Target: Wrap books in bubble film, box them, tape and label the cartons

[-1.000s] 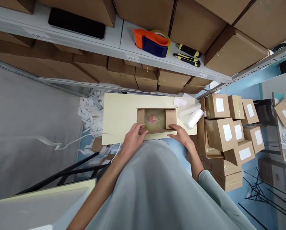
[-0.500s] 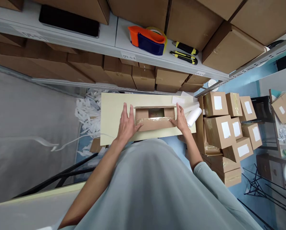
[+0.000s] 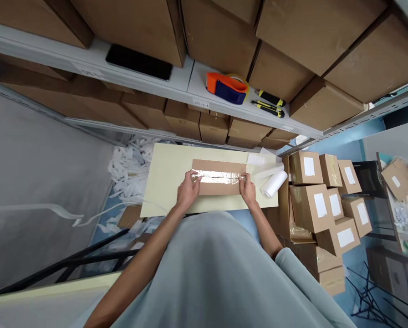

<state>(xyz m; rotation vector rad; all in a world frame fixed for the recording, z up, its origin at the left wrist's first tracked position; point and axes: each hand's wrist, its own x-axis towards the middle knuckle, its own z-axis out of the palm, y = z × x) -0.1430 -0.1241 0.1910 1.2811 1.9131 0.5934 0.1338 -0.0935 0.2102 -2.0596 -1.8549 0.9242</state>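
A small brown cardboard box (image 3: 221, 188) lies on the pale yellow tabletop (image 3: 166, 182) in front of me, with its top flaps folded together. Clear shiny packing tape (image 3: 217, 175) runs along the seam from end to end. My left hand (image 3: 188, 190) grips the box's left end, thumb and fingers closed at the tape's end. At the opposite end, my right hand (image 3: 247, 190) holds the box the same way, its fingers bent at the tape. What is inside the box is hidden.
A white roll (image 3: 274, 183) and loose sheets lie right of the box. Above, a shelf holds an orange-and-blue tape dispenser (image 3: 227, 88), box cutters (image 3: 268, 108) and a black phone-like slab (image 3: 139, 61). Labelled cartons (image 3: 313, 207) are stacked at right; paper scraps (image 3: 130, 171) lie left.
The box's flaps have come down over the opening, and the tape now spans the seam. Both hands have closed from spread fingers onto the box's ends. The head view has shifted.
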